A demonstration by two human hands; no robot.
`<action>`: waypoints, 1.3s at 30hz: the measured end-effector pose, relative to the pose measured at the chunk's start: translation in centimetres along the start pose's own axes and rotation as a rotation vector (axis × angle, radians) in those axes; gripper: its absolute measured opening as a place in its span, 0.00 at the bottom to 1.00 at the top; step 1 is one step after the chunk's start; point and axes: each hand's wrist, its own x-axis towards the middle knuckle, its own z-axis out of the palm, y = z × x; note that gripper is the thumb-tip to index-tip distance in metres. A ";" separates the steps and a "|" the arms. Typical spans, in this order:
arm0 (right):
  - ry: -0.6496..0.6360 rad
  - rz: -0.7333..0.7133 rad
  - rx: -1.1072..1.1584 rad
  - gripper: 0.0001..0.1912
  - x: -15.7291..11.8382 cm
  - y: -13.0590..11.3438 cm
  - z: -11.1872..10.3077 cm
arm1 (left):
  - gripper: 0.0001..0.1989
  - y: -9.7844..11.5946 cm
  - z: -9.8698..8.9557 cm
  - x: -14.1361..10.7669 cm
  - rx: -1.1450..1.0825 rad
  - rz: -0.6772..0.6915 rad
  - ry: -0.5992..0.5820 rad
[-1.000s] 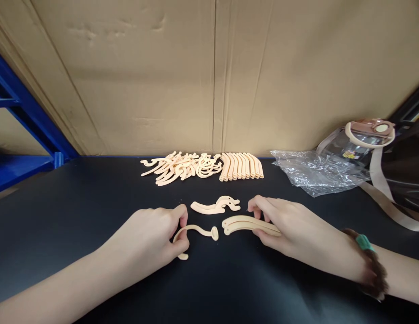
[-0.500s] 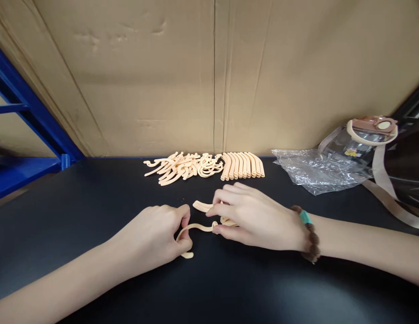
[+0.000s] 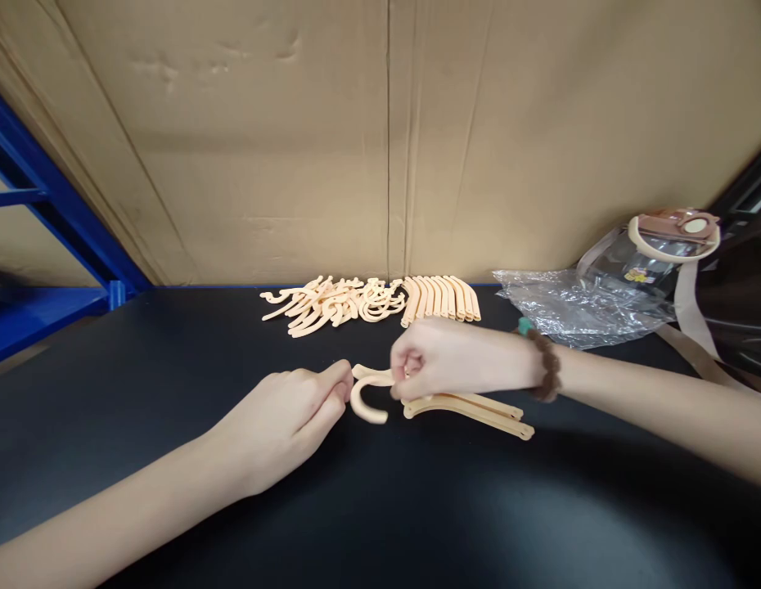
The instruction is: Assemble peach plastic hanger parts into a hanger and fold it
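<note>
A beige curved hook [image 3: 363, 402] is between my two hands, its open end toward me. My right hand [image 3: 442, 360] is closed in a pinch on the straight end of the hook. My left hand [image 3: 300, 409] is closed at the left of the hook, its fingertips pressed together close to a beige arm piece [image 3: 359, 371]; whether they grip anything is hidden. Beneath and right of my right hand lie long beige arm pieces [image 3: 472, 411] on the black table [image 3: 233, 532], partly covered by the hand.
At the back lie a loose pile of beige pieces [image 3: 322, 307] and a neat row of curved pieces [image 3: 442, 298]. Crumpled clear plastic [image 3: 552, 307] and a strapped bottle [image 3: 650, 262] stand at the right. A blue frame [image 3: 79, 213] is at the left.
The hook has turned over, its curve now facing left. My right hand has risen slightly and uncovered the long pieces. My left hand has let go of the hook's curved end.
</note>
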 end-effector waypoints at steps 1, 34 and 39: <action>0.005 0.026 0.068 0.08 -0.5 0.7 -0.5 | 0.17 -0.1 0.1 0.0 0.001 0.007 -0.008; 0.346 0.085 0.661 0.21 -5.8 8.7 2.6 | 0.17 2.7 3.6 1.1 0.067 0.646 0.452; 0.371 0.099 0.678 0.20 -5.6 8.8 2.6 | 0.17 3.4 3.1 0.4 0.165 0.677 0.422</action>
